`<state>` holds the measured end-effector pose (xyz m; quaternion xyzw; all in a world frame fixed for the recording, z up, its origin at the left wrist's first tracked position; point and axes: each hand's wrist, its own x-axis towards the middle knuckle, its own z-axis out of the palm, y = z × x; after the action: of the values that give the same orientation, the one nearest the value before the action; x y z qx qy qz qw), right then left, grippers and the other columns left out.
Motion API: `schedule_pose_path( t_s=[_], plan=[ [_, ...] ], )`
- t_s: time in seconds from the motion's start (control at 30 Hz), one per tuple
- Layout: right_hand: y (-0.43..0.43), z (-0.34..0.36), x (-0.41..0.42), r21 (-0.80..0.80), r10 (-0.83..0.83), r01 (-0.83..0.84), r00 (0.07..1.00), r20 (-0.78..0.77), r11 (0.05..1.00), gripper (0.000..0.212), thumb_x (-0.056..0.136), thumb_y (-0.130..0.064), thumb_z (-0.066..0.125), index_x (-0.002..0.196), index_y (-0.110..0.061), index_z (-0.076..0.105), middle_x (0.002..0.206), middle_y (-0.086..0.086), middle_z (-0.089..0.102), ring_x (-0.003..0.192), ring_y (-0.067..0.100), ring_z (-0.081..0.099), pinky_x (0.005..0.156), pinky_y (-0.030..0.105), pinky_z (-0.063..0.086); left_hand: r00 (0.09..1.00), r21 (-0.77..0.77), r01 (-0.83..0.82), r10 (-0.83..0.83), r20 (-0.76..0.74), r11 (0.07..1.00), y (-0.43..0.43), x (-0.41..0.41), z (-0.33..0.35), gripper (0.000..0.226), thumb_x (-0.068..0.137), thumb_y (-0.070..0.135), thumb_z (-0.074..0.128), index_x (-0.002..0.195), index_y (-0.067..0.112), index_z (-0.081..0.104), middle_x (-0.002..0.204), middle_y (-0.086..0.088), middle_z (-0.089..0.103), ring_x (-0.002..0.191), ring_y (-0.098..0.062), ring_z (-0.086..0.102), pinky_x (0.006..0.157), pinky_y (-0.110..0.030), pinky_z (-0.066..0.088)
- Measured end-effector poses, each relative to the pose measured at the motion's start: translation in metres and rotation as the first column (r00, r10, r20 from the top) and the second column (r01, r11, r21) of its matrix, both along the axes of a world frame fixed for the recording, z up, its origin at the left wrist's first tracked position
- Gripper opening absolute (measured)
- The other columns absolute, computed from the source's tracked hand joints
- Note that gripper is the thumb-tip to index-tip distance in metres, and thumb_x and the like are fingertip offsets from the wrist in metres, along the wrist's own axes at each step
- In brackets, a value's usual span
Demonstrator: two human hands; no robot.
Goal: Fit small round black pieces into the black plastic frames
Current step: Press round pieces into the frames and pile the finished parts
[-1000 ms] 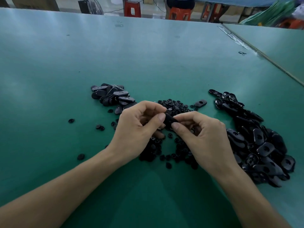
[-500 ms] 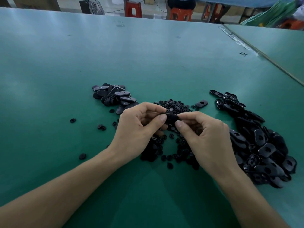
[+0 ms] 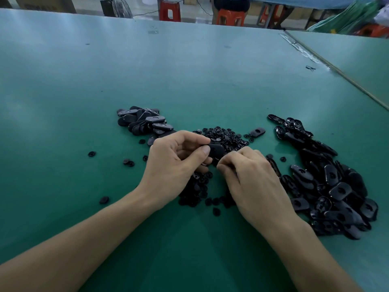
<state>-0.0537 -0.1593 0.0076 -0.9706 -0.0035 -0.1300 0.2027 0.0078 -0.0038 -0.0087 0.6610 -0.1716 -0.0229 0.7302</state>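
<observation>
On the green table (image 3: 63, 91), a small heap (image 3: 145, 122) of frames lies at left: flat, glossy black oblongs with rounded corners. The left hand (image 3: 174, 165) pinches one frame (image 3: 216, 150) between thumb and forefinger, just above the pieces (image 3: 223, 137), tiny round black discs strewn between and under both hands. The right hand (image 3: 252, 180) sits just beside that frame, fingers curled under; whether they grip anything cannot be told. Farther right lie a lone frame (image 3: 257, 131) with a round hole and a big heap (image 3: 328, 182) of holed frames
</observation>
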Motion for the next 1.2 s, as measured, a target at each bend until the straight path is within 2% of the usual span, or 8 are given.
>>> schedule_pose_path(
  t_s=[0.2, 0.3, 0.4, 0.5, 0.63, 0.73, 0.9, 1.2],
  plan=[
    [-0.0007, 0.0015, 0.0011, 0.220, -0.074, 0.041, 0.987, 0.145, 0.975, 0.015, 0.100, -0.021, 0.053, 0.085, -0.020, 0.055, 0.075, -0.013, 0.055, 0.071, 0.006, 0.051, 0.064, 0.017, 0.036, 1.000, 0.008, -0.003, 0.003, -0.007, 1.000, 0.0002, 0.0004, 0.0004, 0.013, 0.090, -0.002, 0.070, 0.093, 0.010, 0.072, 0.079, -0.005, 0.075, 0.073, -0.020, 0.075, 0.062, -0.026, 0.060],
    [-0.0020, 0.0005, 0.0021, 0.260, -0.097, 0.049, 0.980, 0.173, 0.964, 0.008, 0.098, -0.015, 0.056, 0.093, -0.021, 0.059, 0.071, -0.011, 0.058, 0.066, 0.006, 0.052, 0.062, 0.017, 0.039, 1.000, 0.022, -0.001, 0.002, -0.004, 1.000, 0.0008, 0.0007, 0.0004, 0.013, 0.090, -0.002, 0.070, 0.093, 0.010, 0.072, 0.080, -0.005, 0.075, 0.074, -0.021, 0.076, 0.062, -0.027, 0.060],
    [-0.0024, -0.0004, 0.0020, 0.273, -0.110, 0.055, 0.975, 0.192, 0.961, 0.019, 0.097, -0.012, 0.059, 0.111, -0.021, 0.069, 0.085, -0.013, 0.065, 0.071, 0.002, 0.052, 0.069, 0.010, 0.038, 1.000, 0.031, 0.001, -0.001, -0.009, 1.000, 0.0010, 0.0004, 0.0008, 0.013, 0.089, -0.003, 0.071, 0.094, 0.010, 0.072, 0.081, -0.005, 0.076, 0.074, -0.020, 0.076, 0.062, -0.027, 0.060],
    [-0.0019, 0.0013, 0.0018, 0.299, -0.110, 0.032, 0.962, 0.249, 0.954, 0.016, 0.095, -0.011, 0.066, 0.106, -0.018, 0.075, 0.085, -0.015, 0.067, 0.070, -0.005, 0.056, 0.072, 0.004, 0.040, 1.000, 0.054, 0.004, -0.003, -0.007, 0.999, 0.0003, 0.0000, 0.0009, 0.015, 0.088, -0.005, 0.071, 0.093, 0.009, 0.072, 0.080, -0.004, 0.076, 0.073, -0.020, 0.076, 0.062, -0.026, 0.060],
    [-0.0013, 0.0020, 0.0015, 0.372, -0.105, -0.024, 0.941, 0.322, 0.928, 0.013, 0.090, -0.010, 0.073, 0.096, -0.021, 0.077, 0.085, -0.017, 0.068, 0.079, -0.003, 0.063, 0.071, 0.005, 0.043, 1.000, 0.103, -0.001, -0.001, 0.018, 0.995, -0.0008, -0.0010, 0.0003, 0.017, 0.087, -0.005, 0.072, 0.090, 0.011, 0.072, 0.079, -0.005, 0.075, 0.073, -0.021, 0.076, 0.063, -0.028, 0.061],
    [-0.0001, 0.0013, 0.0015, 0.432, -0.093, -0.061, 0.941, 0.327, 0.900, 0.016, 0.086, -0.010, 0.077, 0.095, -0.024, 0.079, 0.091, -0.013, 0.065, 0.081, -0.001, 0.061, 0.071, 0.005, 0.042, 0.999, 0.131, 0.001, -0.007, 0.046, 0.991, -0.0007, -0.0018, 0.0000, 0.017, 0.086, -0.004, 0.074, 0.089, 0.013, 0.072, 0.080, -0.006, 0.075, 0.074, -0.022, 0.076, 0.064, -0.029, 0.061],
    [0.0033, 0.0005, 0.0018, 0.535, -0.077, -0.101, 0.951, 0.299, 0.839, 0.023, 0.085, -0.009, 0.077, 0.092, -0.032, 0.077, 0.082, -0.017, 0.072, 0.078, 0.001, 0.069, 0.069, 0.008, 0.048, 0.995, 0.157, 0.025, -0.040, 0.090, 0.987, -0.0002, -0.0036, 0.0006, 0.017, 0.084, 0.002, 0.075, 0.088, 0.018, 0.073, 0.080, -0.003, 0.077, 0.074, -0.020, 0.076, 0.070, -0.038, 0.063],
    [0.0036, -0.0035, 0.0021, 0.574, -0.069, -0.079, 0.970, 0.232, 0.815, 0.020, 0.083, -0.010, 0.077, 0.080, -0.029, 0.071, 0.075, -0.018, 0.071, 0.067, 0.003, 0.067, 0.063, 0.010, 0.048, 0.995, 0.139, 0.023, -0.037, 0.096, 0.990, -0.0012, -0.0032, -0.0001, 0.011, 0.079, 0.012, 0.073, 0.087, 0.020, 0.073, 0.081, -0.001, 0.077, 0.074, -0.016, 0.075, 0.069, -0.028, 0.060]
  ],
)
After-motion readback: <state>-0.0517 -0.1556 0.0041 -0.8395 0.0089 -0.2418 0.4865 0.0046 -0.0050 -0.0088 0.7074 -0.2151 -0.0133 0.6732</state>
